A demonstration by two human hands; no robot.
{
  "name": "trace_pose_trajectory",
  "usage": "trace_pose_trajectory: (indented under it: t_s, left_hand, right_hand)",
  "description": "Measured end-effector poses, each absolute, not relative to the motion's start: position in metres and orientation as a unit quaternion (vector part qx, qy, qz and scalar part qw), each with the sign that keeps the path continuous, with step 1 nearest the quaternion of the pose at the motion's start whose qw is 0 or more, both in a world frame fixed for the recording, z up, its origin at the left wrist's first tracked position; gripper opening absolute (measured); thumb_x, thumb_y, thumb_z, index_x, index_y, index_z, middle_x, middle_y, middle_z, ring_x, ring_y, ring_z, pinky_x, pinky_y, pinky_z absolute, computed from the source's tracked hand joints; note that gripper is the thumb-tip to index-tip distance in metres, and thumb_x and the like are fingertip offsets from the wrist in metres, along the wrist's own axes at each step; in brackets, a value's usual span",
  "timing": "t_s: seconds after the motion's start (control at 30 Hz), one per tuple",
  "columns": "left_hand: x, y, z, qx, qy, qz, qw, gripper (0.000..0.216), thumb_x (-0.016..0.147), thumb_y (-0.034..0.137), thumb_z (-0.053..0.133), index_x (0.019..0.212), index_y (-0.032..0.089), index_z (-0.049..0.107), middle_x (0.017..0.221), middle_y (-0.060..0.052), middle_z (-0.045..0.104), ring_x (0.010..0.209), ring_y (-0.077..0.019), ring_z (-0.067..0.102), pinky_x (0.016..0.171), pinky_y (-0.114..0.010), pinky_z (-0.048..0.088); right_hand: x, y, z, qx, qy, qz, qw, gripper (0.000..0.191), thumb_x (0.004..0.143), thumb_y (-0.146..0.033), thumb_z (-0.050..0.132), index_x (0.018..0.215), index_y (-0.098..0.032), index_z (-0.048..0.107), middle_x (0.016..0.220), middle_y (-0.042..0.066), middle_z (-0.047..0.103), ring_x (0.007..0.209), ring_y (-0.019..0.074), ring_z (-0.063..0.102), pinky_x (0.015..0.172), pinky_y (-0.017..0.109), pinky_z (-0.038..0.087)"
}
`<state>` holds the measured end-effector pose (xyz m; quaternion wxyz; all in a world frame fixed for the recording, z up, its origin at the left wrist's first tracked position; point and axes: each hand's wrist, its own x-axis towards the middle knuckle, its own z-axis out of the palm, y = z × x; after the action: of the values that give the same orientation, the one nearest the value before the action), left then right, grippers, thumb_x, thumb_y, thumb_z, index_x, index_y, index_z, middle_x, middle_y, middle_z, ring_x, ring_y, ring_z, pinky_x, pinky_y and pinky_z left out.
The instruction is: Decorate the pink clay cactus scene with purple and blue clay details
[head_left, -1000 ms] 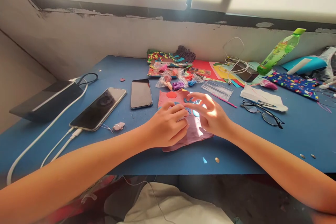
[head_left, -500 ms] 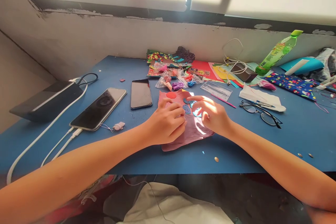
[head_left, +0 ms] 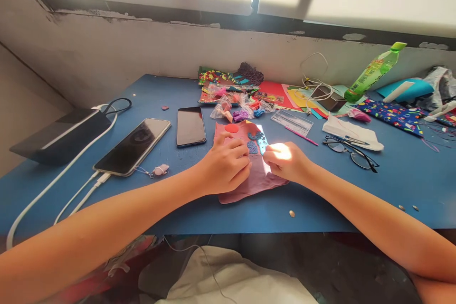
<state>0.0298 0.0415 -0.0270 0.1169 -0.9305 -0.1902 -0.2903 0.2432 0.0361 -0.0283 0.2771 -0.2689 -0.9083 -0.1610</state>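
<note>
A pink-purple sheet lies at the desk's front edge, with a flat red disc near its top left. On its upper right are a dark blue dimpled patch and a light blue dotted strip. My left hand rests over the sheet's left half, its fingers curled and close together; anything in them is hidden. At the sheet's right side, my right hand is closed in a pinch by the lower end of the light blue strip. Sunlight glares on its knuckles, and its fingertips' contents cannot be made out.
Left stand two phones, cables and a black box. Behind the sheet lie small bags of coloured clay and a clear case. Glasses, tissue and a green bottle are right.
My right hand has drawn its spread fingers together into a pinch and moved off the blue pieces, uncovering more of them. My left hand stays about where it was.
</note>
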Motion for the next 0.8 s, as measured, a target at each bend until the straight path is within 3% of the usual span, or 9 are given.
trace_pose_trajectory:
  t_s: [0.37, 0.5, 0.63, 0.7, 0.8]
  left_hand:
    - [0.029, 0.041, -0.027, -0.933, -0.19, -0.285, 0.109, 0.033, 0.091, 0.019, 0.041, 0.065, 0.016, 0.062, 0.079, -0.003, 0.069, 0.08, -0.017, 0.058, 0.09, -0.041, 0.033]
    - [0.03, 0.041, -0.025, -0.937, -0.191, -0.28, 0.078, 0.033, 0.091, 0.019, 0.039, 0.068, 0.015, 0.063, 0.08, -0.004, 0.068, 0.081, -0.0178, 0.057, 0.086, -0.04, 0.036]
    - [0.03, 0.037, -0.02, -0.937, -0.202, -0.278, -0.055, 0.032, 0.093, 0.021, 0.035, 0.08, 0.015, 0.064, 0.083, -0.006, 0.067, 0.083, -0.0184, 0.056, 0.077, -0.034, 0.043]
    - [0.031, 0.035, -0.017, -0.923, -0.215, -0.286, -0.145, 0.03, 0.094, 0.024, 0.036, 0.087, 0.015, 0.063, 0.086, -0.006, 0.066, 0.083, -0.0175, 0.056, 0.077, -0.031, 0.045]
    - [0.033, 0.032, -0.014, -0.896, -0.225, -0.287, -0.253, 0.029, 0.095, 0.03, 0.037, 0.09, 0.016, 0.062, 0.089, -0.005, 0.066, 0.083, -0.0162, 0.057, 0.075, -0.029, 0.046]
  right_hand:
    - [0.244, 0.032, -0.019, -0.256, -0.922, -0.171, 0.234, 0.025, 0.067, 0.001, 0.036, 0.053, -0.019, 0.032, 0.053, -0.004, 0.027, 0.05, 0.0104, 0.016, 0.046, 0.023, 0.016]
    - [0.242, 0.03, -0.019, -0.257, -0.918, -0.168, 0.251, 0.025, 0.069, 0.002, 0.035, 0.059, -0.021, 0.035, 0.054, -0.004, 0.032, 0.048, 0.0103, 0.022, 0.046, 0.022, 0.021]
    - [0.236, 0.029, -0.017, -0.238, -0.903, -0.135, 0.333, 0.03, 0.071, 0.001, 0.035, 0.087, -0.022, 0.046, 0.071, 0.0, 0.05, 0.057, 0.012, 0.042, 0.051, 0.021, 0.037]
    - [0.231, 0.028, -0.014, -0.216, -0.894, -0.12, 0.374, 0.037, 0.072, -0.001, 0.038, 0.103, -0.021, 0.044, 0.084, 0.005, 0.055, 0.072, 0.0154, 0.053, 0.06, 0.026, 0.045]
    - [0.226, 0.026, -0.012, -0.196, -0.885, -0.132, 0.401, 0.039, 0.074, -0.007, 0.046, 0.11, -0.019, 0.041, 0.089, 0.008, 0.057, 0.081, 0.0193, 0.057, 0.065, 0.032, 0.048]
